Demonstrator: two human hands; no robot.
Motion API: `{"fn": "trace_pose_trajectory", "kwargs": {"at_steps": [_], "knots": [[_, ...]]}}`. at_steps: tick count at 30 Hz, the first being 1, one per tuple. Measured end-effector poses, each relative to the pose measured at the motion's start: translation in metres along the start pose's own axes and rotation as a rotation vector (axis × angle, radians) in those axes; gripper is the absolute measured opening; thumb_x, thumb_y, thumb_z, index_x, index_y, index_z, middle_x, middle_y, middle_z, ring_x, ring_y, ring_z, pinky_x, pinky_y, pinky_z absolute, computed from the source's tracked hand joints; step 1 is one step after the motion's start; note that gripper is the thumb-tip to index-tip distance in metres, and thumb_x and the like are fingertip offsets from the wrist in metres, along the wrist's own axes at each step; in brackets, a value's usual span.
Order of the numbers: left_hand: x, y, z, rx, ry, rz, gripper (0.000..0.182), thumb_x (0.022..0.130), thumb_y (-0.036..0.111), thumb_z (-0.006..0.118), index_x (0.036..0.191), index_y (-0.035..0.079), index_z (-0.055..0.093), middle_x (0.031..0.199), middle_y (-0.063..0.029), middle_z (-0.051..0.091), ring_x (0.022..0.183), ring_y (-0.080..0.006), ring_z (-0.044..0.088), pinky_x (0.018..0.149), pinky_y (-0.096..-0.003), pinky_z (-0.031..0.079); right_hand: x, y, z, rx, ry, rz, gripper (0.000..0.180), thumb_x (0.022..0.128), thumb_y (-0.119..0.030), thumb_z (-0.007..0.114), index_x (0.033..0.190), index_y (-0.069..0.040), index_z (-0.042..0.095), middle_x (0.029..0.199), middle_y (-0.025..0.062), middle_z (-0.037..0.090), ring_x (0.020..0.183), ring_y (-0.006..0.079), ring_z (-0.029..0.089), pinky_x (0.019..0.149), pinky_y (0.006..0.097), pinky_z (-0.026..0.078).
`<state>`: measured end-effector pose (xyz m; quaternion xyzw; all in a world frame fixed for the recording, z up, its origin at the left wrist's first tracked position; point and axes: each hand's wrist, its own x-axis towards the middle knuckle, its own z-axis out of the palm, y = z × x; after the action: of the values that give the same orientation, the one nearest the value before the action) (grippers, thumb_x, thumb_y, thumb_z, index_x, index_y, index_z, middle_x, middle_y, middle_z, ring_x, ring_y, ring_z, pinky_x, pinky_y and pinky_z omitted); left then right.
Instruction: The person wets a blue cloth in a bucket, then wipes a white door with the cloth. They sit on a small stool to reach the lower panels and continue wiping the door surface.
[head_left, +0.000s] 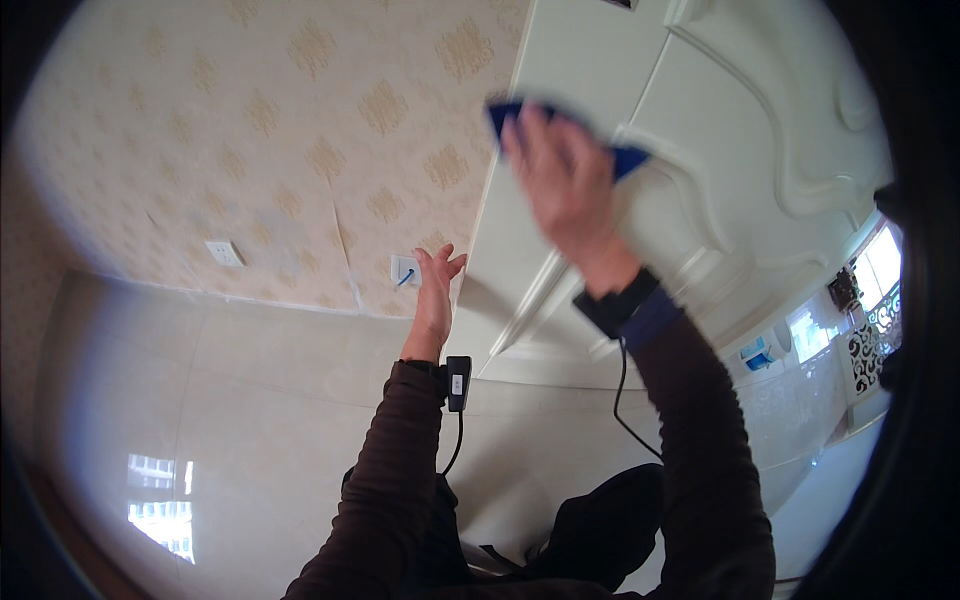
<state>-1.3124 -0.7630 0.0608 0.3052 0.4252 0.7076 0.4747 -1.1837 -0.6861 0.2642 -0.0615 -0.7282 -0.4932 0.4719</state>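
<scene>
My right hand (562, 180), blurred, is spread over a dark blue cloth (628, 160) against a white panelled door (585, 56). The cloth shows on both sides of my fingers, and one corner of it reaches the door's left edge. Lower down, my left hand (433, 296) is raised beside that same edge with its fingers apart and nothing in it. I cannot tell whether it touches the door. Just left of it, a white wall plate (399, 264) has a short blue cable (406, 277) sticking out.
Patterned beige wallpaper (255, 157) with a lifted seam covers the wall on the left. A white socket (225, 253) sits low on it. Glossy tiles (262, 375) form the floor. A white bucket (769, 349) stands at the right. Black cords (621, 390) hang from both wrist devices.
</scene>
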Motion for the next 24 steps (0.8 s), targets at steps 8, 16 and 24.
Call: {"fn": "trace_pose_trajectory", "kwargs": {"at_steps": [8,16,24], "knots": [[0.002,-0.007,-0.003,0.042,0.021,0.041,0.1,0.088,0.079,0.01,0.149,0.001,0.024,0.143,-0.0192,0.044,0.138,-0.027,0.029,0.116,-0.0422,0.006,-0.103,-0.053,-0.048,0.181,-0.377,-0.36,0.039,0.082,-0.017,0.058,0.12,-0.009,0.064,0.133,0.004,0.054,0.116,0.022,0.049,0.087,0.0341,0.039],[0.002,-0.007,-0.003,0.049,0.012,0.045,0.101,0.088,0.079,0.012,0.15,-0.001,0.02,0.143,-0.0185,0.043,0.139,-0.0268,0.028,0.116,-0.043,0.004,0.076,0.058,-0.023,-0.183,-0.094,0.043,0.039,0.084,-0.014,0.055,0.122,-0.013,0.061,0.14,0.0092,0.048,0.121,0.0255,0.044,0.092,0.0405,0.039],[0.004,-0.003,-0.007,0.064,0.16,0.019,0.107,0.085,0.083,0.02,0.152,0.001,0.006,0.145,-0.0159,0.044,0.144,-0.0284,0.018,0.115,-0.05,0.0,0.029,0.029,-0.02,0.032,-0.109,0.065,0.04,0.083,-0.016,0.054,0.122,-0.013,0.062,0.14,0.0012,0.049,0.115,0.022,0.046,0.086,0.0364,0.039]]}}
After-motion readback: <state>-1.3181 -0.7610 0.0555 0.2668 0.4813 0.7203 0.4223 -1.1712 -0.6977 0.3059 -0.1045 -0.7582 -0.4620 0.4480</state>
